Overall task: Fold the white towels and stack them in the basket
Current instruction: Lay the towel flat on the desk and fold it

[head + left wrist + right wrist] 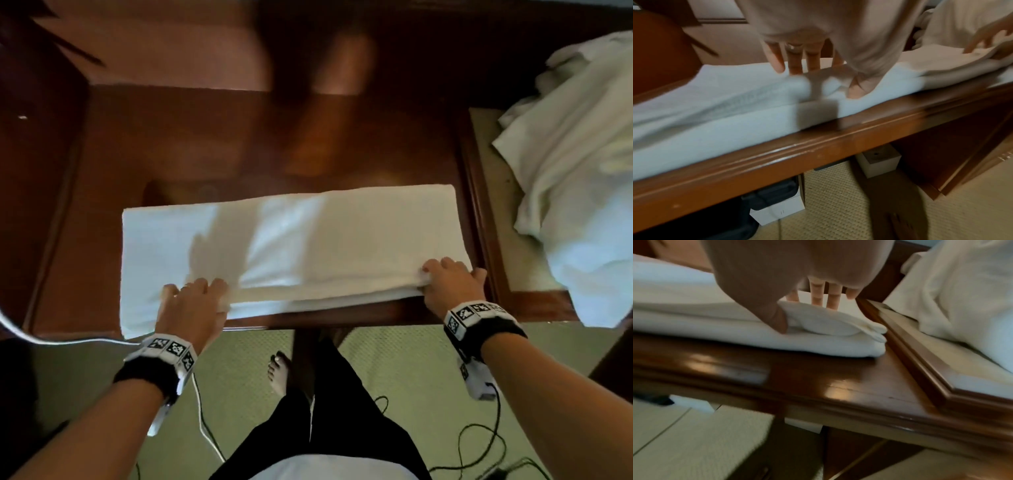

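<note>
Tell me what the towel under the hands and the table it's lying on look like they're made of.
The towel looks like thick terry cotton, white and matte: the left wrist view shows a nubby pile, and its folded layers bulge softly. The table looks like dark reddish-brown wood with a glossy varnish: light reflects off its top and its edge is moulded. Solid wood or veneer, I cannot tell.

White towel (342, 233), reddish-brown table (171, 154)

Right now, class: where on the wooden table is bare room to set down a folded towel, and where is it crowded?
Bare table lies beyond the towel. Only a thin strip fronts it, where the left hand and right hand pinch its near edge. The unfolded pile crowds the right.
</note>
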The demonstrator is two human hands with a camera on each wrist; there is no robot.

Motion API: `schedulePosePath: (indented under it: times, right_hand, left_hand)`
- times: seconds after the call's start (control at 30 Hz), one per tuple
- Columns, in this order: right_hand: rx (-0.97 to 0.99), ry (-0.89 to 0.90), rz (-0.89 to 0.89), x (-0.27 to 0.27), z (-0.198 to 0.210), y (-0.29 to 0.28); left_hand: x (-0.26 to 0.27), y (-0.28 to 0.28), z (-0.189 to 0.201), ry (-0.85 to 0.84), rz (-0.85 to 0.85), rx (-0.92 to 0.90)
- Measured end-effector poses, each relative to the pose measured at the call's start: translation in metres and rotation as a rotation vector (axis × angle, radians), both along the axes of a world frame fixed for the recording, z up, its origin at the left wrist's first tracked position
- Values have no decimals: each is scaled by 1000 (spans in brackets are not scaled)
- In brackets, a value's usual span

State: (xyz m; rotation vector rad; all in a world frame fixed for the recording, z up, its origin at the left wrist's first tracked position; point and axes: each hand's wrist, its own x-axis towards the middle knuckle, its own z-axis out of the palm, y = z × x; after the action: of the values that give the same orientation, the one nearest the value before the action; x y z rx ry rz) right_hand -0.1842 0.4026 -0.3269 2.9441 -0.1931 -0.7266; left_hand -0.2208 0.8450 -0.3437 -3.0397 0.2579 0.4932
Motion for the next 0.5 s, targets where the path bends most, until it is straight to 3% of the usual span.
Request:
schedulePosePath:
  times: [0.17, 0.3, 0.5]
  right_hand:
    - [87, -73, 229, -17, -19, 6]
    - [228, -91, 253, -3, -27, -1]
    - [210, -124, 169, -12, -33, -16]
  left_hand:
    - [-6, -14, 0, 8, -2, -72]
    - [4, -7, -5, 52, 7, -83]
    - [12, 2, -10, 73, -49, -82]
